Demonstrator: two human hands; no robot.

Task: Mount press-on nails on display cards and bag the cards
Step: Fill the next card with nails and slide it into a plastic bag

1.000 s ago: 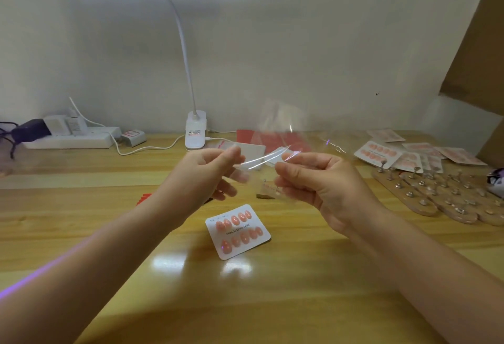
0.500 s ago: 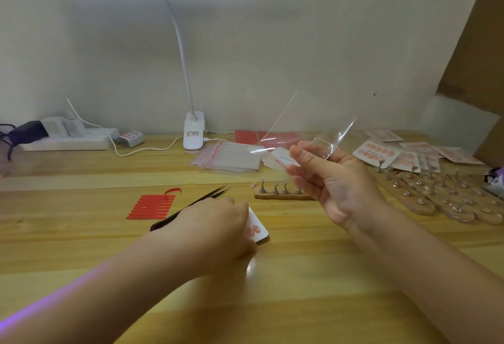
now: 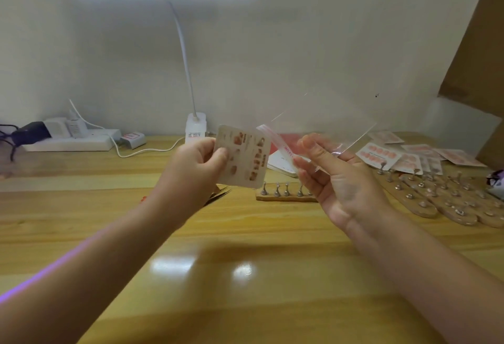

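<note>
Lifted off the counter [image 3: 245, 275] since half a second ago, the card [image 3: 242, 157] now hangs in mid-air in the left hand [image 3: 196, 172], where before that hand was pressed down over it near the middle of the counter. The right hand [image 3: 343, 180] has stayed up with the bag [image 3: 321, 133] and turned its mouth toward the card.

Left fingers [image 3: 221, 154] are clamped on the card's left edge, thumb on the face, the nails showing as blurred pink rows on the right half. The right hand pinches the bag near its red-striped mouth; the clear film stands up and away to the far right, and whether the mouth is truly spread I cannot tell — the film is nearly invisible against the wall.

Card and bag mouth are just beside each other, not yet overlapping, so the step in hand looks to be sliding the card in.

Risks, as I judge them:
- The card's leading corner may catch the lip and fold the film, because only one hand holds the mouth.
- Raised nails could scrape the bag edge and lift off their adhesive if the card goes in tilted.
- A thin edge grip may let the card twist or drop onto the peg stand [image 3: 286, 193] below.

Finished cards [image 3: 379, 155] lie far right, behind more peg boards [image 3: 447, 202].
</note>
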